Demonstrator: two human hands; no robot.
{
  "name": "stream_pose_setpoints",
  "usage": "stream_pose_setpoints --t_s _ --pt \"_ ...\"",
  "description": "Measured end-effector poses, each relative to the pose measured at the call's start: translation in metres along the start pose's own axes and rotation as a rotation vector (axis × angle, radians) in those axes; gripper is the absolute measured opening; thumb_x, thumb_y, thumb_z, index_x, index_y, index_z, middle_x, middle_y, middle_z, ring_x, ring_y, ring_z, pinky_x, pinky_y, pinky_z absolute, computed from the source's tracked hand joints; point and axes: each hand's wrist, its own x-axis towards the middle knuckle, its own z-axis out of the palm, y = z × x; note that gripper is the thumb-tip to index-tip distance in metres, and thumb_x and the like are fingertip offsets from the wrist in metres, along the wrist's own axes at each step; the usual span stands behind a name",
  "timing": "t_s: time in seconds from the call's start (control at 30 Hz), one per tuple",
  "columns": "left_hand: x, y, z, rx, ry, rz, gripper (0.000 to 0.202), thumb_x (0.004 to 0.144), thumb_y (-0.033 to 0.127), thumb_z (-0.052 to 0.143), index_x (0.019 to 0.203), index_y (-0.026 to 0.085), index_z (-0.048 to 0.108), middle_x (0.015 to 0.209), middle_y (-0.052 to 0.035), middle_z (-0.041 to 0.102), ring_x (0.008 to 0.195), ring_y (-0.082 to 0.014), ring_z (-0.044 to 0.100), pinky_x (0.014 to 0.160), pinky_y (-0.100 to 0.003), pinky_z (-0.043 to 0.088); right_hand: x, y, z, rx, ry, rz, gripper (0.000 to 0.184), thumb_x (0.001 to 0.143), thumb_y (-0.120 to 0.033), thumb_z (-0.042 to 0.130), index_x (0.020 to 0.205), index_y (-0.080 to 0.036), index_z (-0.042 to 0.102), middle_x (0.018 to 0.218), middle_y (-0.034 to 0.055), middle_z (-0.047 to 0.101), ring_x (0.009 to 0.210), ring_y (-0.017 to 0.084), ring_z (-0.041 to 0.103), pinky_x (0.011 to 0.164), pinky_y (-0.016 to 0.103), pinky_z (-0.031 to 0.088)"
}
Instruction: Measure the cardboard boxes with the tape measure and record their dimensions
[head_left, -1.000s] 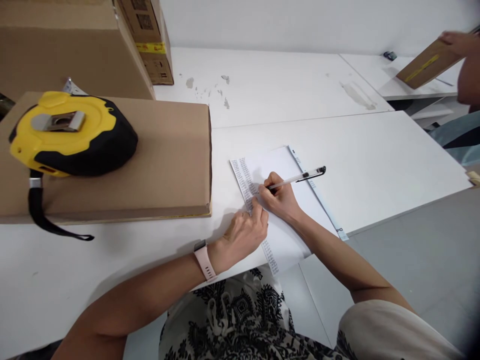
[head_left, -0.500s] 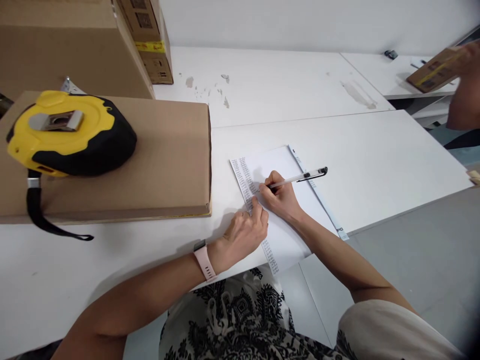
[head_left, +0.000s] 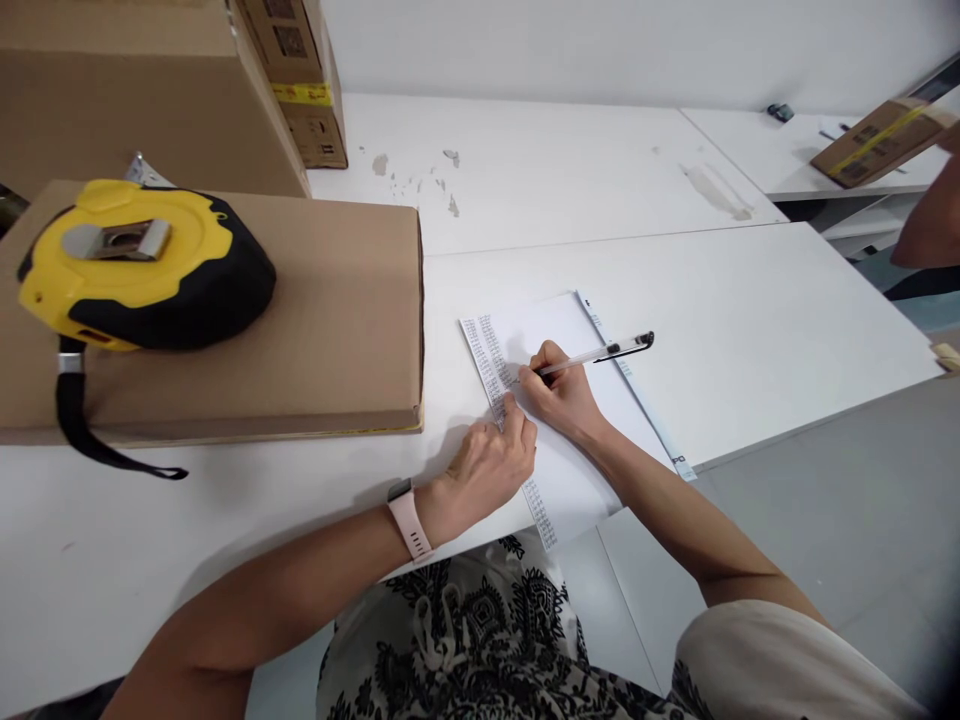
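Note:
My right hand (head_left: 561,398) is closed around a clear-barrelled gel pen (head_left: 600,353) with a black clip, its tip at the white paper pad (head_left: 540,322). Two narrow columns of small dark writing run along the pad's left side, and a pale blue strip edges its far right. With its index finger stretched onto the written columns, my left hand (head_left: 495,462) rests on the pad's left edge, other fingers bent, holding nothing. The hand covers part of the writing. A watch with a pink strap (head_left: 409,520) is on the left wrist.
A yellow and black tape measure (head_left: 142,265) lies on a flat cardboard box (head_left: 352,320) to the left. Taller cartons (head_left: 135,110) stand behind it on the white table (head_left: 750,310). At the far right another person's arm (head_left: 930,220) is beside a small taped box (head_left: 874,145).
My hands, pen and pad stay almost where they were. At the far right, the other person's hand has shifted right along the small box, showing more of it.

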Motion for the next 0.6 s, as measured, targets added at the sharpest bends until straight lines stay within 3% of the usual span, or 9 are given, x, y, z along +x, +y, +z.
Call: stream_pose_setpoints --t_s 0.6 --pt "0.0018 -0.0017 -0.0034 0.078 0.006 0.036 0.037 0.104 0.017 0.035 0.122 0.0 0.062 0.134 -0.0292 0.062 0.066 -0.0172 0.068 0.062 -0.032 0.055 0.0004 -0.001 -0.0007 0.013 -0.013 -0.006 0.025 0.08 -0.023 0.062 0.068 -0.024 0.04 0.056 -0.0068 0.037 0.054 0.01 0.033 0.051 0.027 0.027"
